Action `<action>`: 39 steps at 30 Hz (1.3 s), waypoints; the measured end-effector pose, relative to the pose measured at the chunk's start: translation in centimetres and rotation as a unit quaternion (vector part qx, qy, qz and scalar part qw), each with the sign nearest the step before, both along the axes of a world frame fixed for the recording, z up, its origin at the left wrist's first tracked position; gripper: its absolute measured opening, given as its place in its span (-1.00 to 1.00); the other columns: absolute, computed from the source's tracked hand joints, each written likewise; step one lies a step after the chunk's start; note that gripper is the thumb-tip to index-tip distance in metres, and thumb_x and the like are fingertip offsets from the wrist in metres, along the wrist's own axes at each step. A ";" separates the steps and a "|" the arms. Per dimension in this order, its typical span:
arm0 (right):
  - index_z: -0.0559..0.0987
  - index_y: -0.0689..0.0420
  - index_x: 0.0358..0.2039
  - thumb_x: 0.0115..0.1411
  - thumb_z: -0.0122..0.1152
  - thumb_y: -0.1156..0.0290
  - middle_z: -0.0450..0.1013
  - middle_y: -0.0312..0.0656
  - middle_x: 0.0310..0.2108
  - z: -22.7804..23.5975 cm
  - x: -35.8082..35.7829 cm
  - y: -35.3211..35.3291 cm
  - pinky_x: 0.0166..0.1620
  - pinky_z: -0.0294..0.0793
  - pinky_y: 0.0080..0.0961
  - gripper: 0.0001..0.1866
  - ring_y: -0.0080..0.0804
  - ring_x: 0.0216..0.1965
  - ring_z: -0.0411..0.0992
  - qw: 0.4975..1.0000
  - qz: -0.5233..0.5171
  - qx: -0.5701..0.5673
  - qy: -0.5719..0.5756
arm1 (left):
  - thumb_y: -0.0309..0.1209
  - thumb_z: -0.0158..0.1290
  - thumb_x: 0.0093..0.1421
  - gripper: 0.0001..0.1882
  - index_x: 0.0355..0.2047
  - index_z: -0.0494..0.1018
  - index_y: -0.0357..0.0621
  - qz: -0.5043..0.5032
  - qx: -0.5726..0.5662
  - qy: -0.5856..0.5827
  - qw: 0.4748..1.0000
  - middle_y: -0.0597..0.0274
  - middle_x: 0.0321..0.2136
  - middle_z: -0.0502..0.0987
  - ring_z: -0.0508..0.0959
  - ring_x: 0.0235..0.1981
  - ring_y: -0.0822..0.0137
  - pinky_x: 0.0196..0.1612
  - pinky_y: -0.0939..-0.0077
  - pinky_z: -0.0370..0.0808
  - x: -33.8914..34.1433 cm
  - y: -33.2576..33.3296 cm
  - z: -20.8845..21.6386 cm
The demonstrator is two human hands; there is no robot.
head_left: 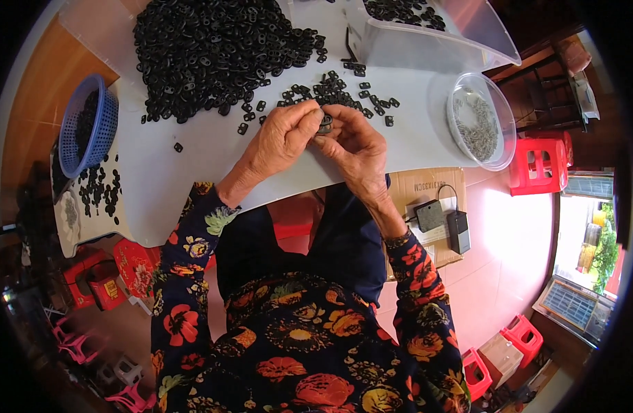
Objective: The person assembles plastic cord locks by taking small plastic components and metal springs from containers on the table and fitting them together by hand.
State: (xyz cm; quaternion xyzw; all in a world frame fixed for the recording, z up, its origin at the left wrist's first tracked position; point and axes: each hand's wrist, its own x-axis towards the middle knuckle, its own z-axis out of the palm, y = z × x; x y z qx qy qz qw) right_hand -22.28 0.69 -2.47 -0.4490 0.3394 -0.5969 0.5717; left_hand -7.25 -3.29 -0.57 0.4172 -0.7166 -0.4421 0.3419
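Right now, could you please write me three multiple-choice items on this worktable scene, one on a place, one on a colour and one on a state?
1. Where does the clear round bowl of small metal pieces stand?
A. At the table's right end
B. On the floor
C. Inside the basket

2. What colour is the mesh basket at the table's left edge?
A. Red
B. Blue
C. Yellow

3. What are the two hands doing?
A. Resting flat and apart
B. Lifting the bowl
C. Pinching one small black part between them

Answers:
1. A, the bowl sits on the white table at its right end, beside the tilted clear bin.
2. B, its plastic mesh is blue.
3. C, the left hand and right hand meet over the table's near edge, fingers closed on the part, just short of the big heap of black parts.
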 end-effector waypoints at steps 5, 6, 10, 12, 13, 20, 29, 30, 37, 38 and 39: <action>0.43 0.30 -0.14 0.02 0.29 0.64 0.40 -0.32 -0.42 -1.0 -0.3 -0.2 -0.31 0.37 -0.74 -0.63 -0.70 -0.44 0.31 0.994 -0.028 -0.039 0.096 | -0.31 -0.12 0.28 -0.74 -0.37 0.35 -0.31 -0.020 -0.012 -0.001 1.000 0.25 -0.70 0.28 0.23 -0.65 0.45 -0.57 0.49 0.23 0.0 -0.1 0.2; 0.43 0.30 -0.14 0.02 0.29 0.64 0.40 -0.32 -0.42 -1.1 -0.2 -0.1 -0.31 0.37 -0.74 -0.63 -0.70 -0.44 0.31 0.994 -0.027 -0.038 0.095 | -0.33 -0.12 0.27 -0.75 -0.42 0.31 -0.30 -0.037 -0.012 0.002 0.999 0.20 -0.70 0.26 0.23 -0.65 0.40 -0.55 0.45 0.25 0.1 -0.2 0.2; 0.46 0.27 -0.23 -0.02 0.35 0.61 0.35 -0.40 -0.54 -1.0 0.0 0.0 -0.37 0.33 -0.76 -0.68 -0.74 -0.49 0.26 0.993 -0.031 -0.037 0.109 | -0.35 -0.11 0.24 -0.76 -0.48 0.26 -0.30 -0.087 0.001 -0.011 0.996 0.14 -0.70 0.24 0.21 -0.64 0.31 -0.52 0.41 0.26 0.6 -0.5 0.8; 0.47 0.26 -0.26 -0.02 0.35 0.61 0.34 -0.42 -0.56 -1.1 -0.1 -0.1 -0.39 0.32 -0.76 -0.70 -0.75 -0.50 0.25 0.993 -0.031 -0.042 0.107 | -0.36 -0.11 0.24 -0.76 -0.48 0.26 -0.29 -0.089 0.002 -0.015 0.996 0.13 -0.70 0.23 0.21 -0.64 0.30 -0.52 0.40 0.26 0.7 -0.6 0.5; 0.47 0.26 -0.27 -0.03 0.35 0.61 0.34 -0.41 -0.56 -1.5 -0.2 -0.2 -0.41 0.31 -0.76 -0.70 -0.75 -0.51 0.25 0.991 -0.033 -0.046 0.121 | -0.36 -0.11 0.24 -0.76 -0.47 0.26 -0.29 -0.091 0.001 -0.018 0.996 0.12 -0.70 0.23 0.21 -0.64 0.29 -0.53 0.39 0.25 0.7 -0.5 0.3; 0.47 0.24 -0.30 -0.07 0.40 0.54 0.33 -0.37 -0.60 -1.9 -0.3 -0.1 -0.48 0.28 -0.72 -0.68 -0.72 -0.55 0.24 0.969 -0.070 -0.073 0.224 | -0.37 -0.13 0.24 -0.76 -0.49 0.24 -0.30 -0.065 -0.010 -0.008 0.998 0.11 -0.70 0.23 0.20 -0.65 0.28 -0.53 0.37 0.25 0.3 0.0 0.1; 0.46 0.23 -0.34 -0.04 0.36 0.55 0.29 -0.33 -0.63 -1.6 0.1 0.0 -0.53 0.25 -0.69 -0.74 -0.67 -0.59 0.22 0.957 -0.103 -0.132 0.239 | -0.39 -0.14 0.24 -0.77 -0.50 0.21 -0.28 -0.074 -0.007 0.004 0.997 0.08 -0.69 0.23 0.22 -0.65 0.24 -0.52 0.36 0.26 0.3 0.1 -0.5; 0.46 0.23 -0.34 -0.04 0.36 0.55 0.29 -0.33 -0.63 -1.7 0.1 0.1 -0.53 0.25 -0.69 -0.74 -0.67 -0.59 0.22 0.957 -0.102 -0.131 0.240 | -0.39 -0.14 0.24 -0.77 -0.50 0.21 -0.28 -0.075 -0.002 0.004 0.997 0.08 -0.69 0.22 0.22 -0.65 0.24 -0.52 0.35 0.26 0.3 0.1 -0.6; 0.46 0.25 -0.37 -0.02 0.35 0.57 0.28 -0.38 -0.64 -1.3 -0.2 0.4 -0.55 0.20 -0.73 -0.77 -0.73 -0.60 0.19 0.969 -0.079 -0.090 0.218 | -0.38 -0.14 0.24 -0.75 -0.52 0.19 -0.29 -0.079 0.026 0.027 0.996 0.09 -0.70 0.21 0.19 -0.65 0.25 -0.53 0.35 0.24 0.2 0.3 -0.5; 0.46 0.25 -0.37 -0.02 0.35 0.57 0.29 -0.40 -0.64 -1.1 -0.1 0.4 -0.55 0.21 -0.74 -0.77 -0.75 -0.59 0.19 0.973 -0.080 -0.080 0.201 | -0.38 -0.14 0.24 -0.75 -0.52 0.19 -0.29 -0.079 0.026 0.028 0.996 0.09 -0.70 0.21 0.19 -0.65 0.25 -0.53 0.35 0.24 0.2 0.3 -0.4; 0.46 0.25 -0.37 -0.02 0.35 0.57 0.29 -0.40 -0.64 -0.9 0.0 0.4 -0.55 0.21 -0.74 -0.77 -0.75 -0.59 0.19 0.973 -0.079 -0.082 0.201 | -0.38 -0.14 0.24 -0.75 -0.51 0.20 -0.29 -0.074 0.015 0.011 0.997 0.10 -0.70 0.21 0.19 -0.65 0.25 -0.53 0.35 0.24 0.3 0.2 -0.2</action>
